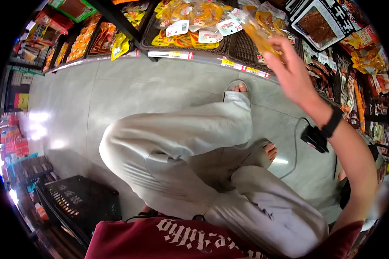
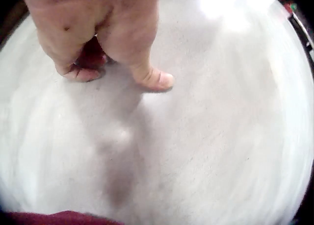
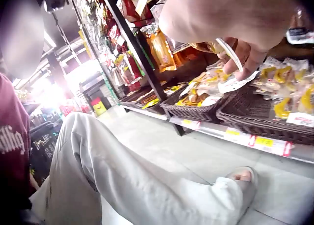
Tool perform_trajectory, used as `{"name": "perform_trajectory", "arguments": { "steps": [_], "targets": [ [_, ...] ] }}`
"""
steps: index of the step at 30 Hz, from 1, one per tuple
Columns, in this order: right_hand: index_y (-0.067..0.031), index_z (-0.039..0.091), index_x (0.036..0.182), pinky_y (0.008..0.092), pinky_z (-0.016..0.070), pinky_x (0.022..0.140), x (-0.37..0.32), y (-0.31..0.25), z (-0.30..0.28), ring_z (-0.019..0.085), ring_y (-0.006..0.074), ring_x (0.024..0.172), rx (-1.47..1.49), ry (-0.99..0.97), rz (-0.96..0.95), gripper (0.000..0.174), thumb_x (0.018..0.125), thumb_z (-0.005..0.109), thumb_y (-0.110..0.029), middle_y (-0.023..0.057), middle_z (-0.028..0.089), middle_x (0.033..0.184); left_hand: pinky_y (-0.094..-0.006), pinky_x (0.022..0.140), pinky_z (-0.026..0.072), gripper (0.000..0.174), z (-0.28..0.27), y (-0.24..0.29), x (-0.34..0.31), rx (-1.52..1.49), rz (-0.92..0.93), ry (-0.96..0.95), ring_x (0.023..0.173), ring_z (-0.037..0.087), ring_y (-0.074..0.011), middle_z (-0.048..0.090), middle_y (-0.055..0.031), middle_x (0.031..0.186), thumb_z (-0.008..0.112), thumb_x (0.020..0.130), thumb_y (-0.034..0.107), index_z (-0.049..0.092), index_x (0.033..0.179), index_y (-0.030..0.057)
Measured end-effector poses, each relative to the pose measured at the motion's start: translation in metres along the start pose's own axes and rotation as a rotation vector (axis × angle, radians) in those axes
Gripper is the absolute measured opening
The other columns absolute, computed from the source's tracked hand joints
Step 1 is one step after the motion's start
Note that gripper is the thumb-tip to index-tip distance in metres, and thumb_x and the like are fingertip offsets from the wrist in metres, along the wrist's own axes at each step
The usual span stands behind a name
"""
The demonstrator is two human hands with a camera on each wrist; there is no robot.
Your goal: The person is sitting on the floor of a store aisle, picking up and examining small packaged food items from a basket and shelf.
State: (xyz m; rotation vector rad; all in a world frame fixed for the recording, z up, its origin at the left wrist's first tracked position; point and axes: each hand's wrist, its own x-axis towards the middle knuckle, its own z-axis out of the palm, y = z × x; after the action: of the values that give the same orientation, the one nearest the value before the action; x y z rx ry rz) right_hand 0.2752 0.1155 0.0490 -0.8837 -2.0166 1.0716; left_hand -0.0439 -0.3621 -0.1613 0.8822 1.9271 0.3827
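Observation:
My right hand [image 1: 285,60] reaches over the lower shelf and pinches a clear snack packet [image 1: 256,36] with yellowish-brown food inside. Its fingers curl round the packet's edge in the right wrist view, and the back of the hand hides part of it. Beneath the packet is a brown wicker basket [image 1: 240,54] with similar packets at its back. To its left, another wicker basket [image 3: 191,111] is heaped with yellow snack packets [image 1: 194,19]. In the left wrist view my left hand [image 2: 100,34] hangs over the grey floor, fingers loosely curled, thumb pointing down, holding nothing.
Price labels [image 1: 233,64] line the shelf's front edge. A black shelf post [image 1: 121,21] stands left of the baskets. More packaged snacks [image 1: 358,56] fill the right side. A black shopping basket [image 1: 82,203] stands on the floor at lower left, beside the bent knees.

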Motion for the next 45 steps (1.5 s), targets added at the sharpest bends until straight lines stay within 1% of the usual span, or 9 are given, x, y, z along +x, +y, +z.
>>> {"name": "perform_trajectory", "arguments": {
  "steps": [6, 11, 18, 26, 28, 30, 32, 40, 45],
  "targets": [
    [-0.0014, 0.054, 0.133, 0.0282, 0.0499, 0.086, -0.045, 0.007, -0.066, 0.060, 0.0112, 0.096, -0.127, 0.104, 0.098, 0.036, 0.107, 0.060, -0.025, 0.0062, 0.064, 0.116, -0.0380, 0.084, 0.0579, 0.026, -0.029, -0.015, 0.014, 0.044, 0.016, -0.018, 0.100, 0.072, -0.0217, 0.074, -0.0092, 0.111, 0.063, 0.102, 0.024, 0.069, 0.122, 0.0080],
    [-0.0050, 0.055, 0.134, 0.0296, 0.0495, 0.090, -0.110, 0.014, -0.089, 0.062, 0.0122, 0.100, -0.013, 0.407, 0.255, 0.034, 0.108, 0.058, -0.027, 0.0031, 0.062, 0.119, -0.0377, 0.083, 0.0578, 0.026, -0.029, -0.034, 0.032, 0.068, 0.082, -0.058, 0.100, 0.073, -0.0216, 0.074, -0.0093, 0.111, 0.063, 0.102, 0.023, 0.069, 0.122, 0.0080],
    [-0.0043, 0.054, 0.133, 0.0306, 0.0507, 0.091, -0.165, -0.010, -0.074, 0.063, 0.0136, 0.102, -0.045, 0.419, 0.367, 0.032, 0.109, 0.055, -0.026, 0.0044, 0.062, 0.119, -0.0373, 0.083, 0.0578, 0.025, -0.006, -0.063, 0.012, 0.031, 0.106, -0.086, 0.100, 0.073, -0.0216, 0.074, -0.0094, 0.111, 0.063, 0.102, 0.022, 0.070, 0.122, 0.0081],
    [-0.0006, 0.053, 0.131, 0.0319, 0.0504, 0.095, -0.127, -0.055, -0.098, 0.062, 0.0150, 0.111, -0.296, 0.123, 0.199, 0.030, 0.107, 0.058, -0.018, 0.0069, 0.061, 0.124, -0.0369, 0.083, 0.0578, 0.025, 0.043, -0.120, -0.019, -0.067, 0.066, -0.058, 0.100, 0.073, -0.0215, 0.074, -0.0095, 0.111, 0.063, 0.102, 0.022, 0.070, 0.121, 0.0081],
    [-0.0021, 0.055, 0.127, 0.0344, 0.0502, 0.097, -0.110, -0.058, -0.102, 0.064, 0.0213, 0.113, -0.312, 0.111, 0.187, 0.029, 0.103, 0.062, -0.017, 0.0102, 0.064, 0.122, -0.0368, 0.083, 0.0578, 0.025, 0.060, -0.128, -0.030, -0.085, 0.044, -0.045, 0.100, 0.073, -0.0215, 0.074, -0.0095, 0.111, 0.063, 0.102, 0.021, 0.070, 0.121, 0.0081],
    [-0.0043, 0.057, 0.125, 0.0369, 0.0497, 0.098, -0.087, -0.078, -0.103, 0.064, 0.0298, 0.111, -0.942, -0.161, -0.154, 0.031, 0.099, 0.065, -0.018, 0.0138, 0.065, 0.121, -0.0367, 0.082, 0.0578, 0.025, 0.063, -0.136, -0.044, -0.093, 0.027, -0.040, 0.099, 0.073, -0.0215, 0.074, -0.0095, 0.111, 0.063, 0.102, 0.021, 0.070, 0.121, 0.0081],
    [-0.0055, 0.058, 0.124, 0.0385, 0.0492, 0.099, -0.079, -0.072, -0.100, 0.063, 0.0363, 0.110, -0.871, -0.126, -0.161, 0.033, 0.096, 0.066, -0.020, 0.0160, 0.065, 0.118, -0.0365, 0.082, 0.0577, 0.024, 0.059, -0.142, -0.051, -0.091, 0.011, -0.029, 0.099, 0.073, -0.0215, 0.074, -0.0096, 0.111, 0.063, 0.102, 0.021, 0.070, 0.121, 0.0081],
    [-0.0047, 0.057, 0.128, 0.0330, 0.0473, 0.099, -0.042, -0.096, -0.101, 0.063, 0.0215, 0.110, -0.863, -0.110, -0.286, 0.032, 0.101, 0.062, -0.021, 0.0085, 0.066, 0.119, -0.0361, 0.082, 0.0577, 0.024, 0.056, -0.166, -0.073, -0.076, -0.017, 0.026, 0.099, 0.073, -0.0214, 0.074, -0.0097, 0.111, 0.063, 0.101, 0.020, 0.070, 0.121, 0.0082],
    [-0.0050, 0.065, 0.121, 0.0371, 0.0527, 0.089, -0.079, -0.166, -0.046, 0.067, 0.0248, 0.098, -0.837, 0.013, -0.444, 0.030, 0.096, 0.068, -0.022, 0.0145, 0.069, 0.107, -0.0358, 0.082, 0.0577, 0.024, 0.062, -0.169, -0.074, -0.070, -0.001, 0.051, 0.099, 0.073, -0.0214, 0.074, -0.0097, 0.111, 0.063, 0.101, 0.019, 0.071, 0.121, 0.0082]
  ]
}}
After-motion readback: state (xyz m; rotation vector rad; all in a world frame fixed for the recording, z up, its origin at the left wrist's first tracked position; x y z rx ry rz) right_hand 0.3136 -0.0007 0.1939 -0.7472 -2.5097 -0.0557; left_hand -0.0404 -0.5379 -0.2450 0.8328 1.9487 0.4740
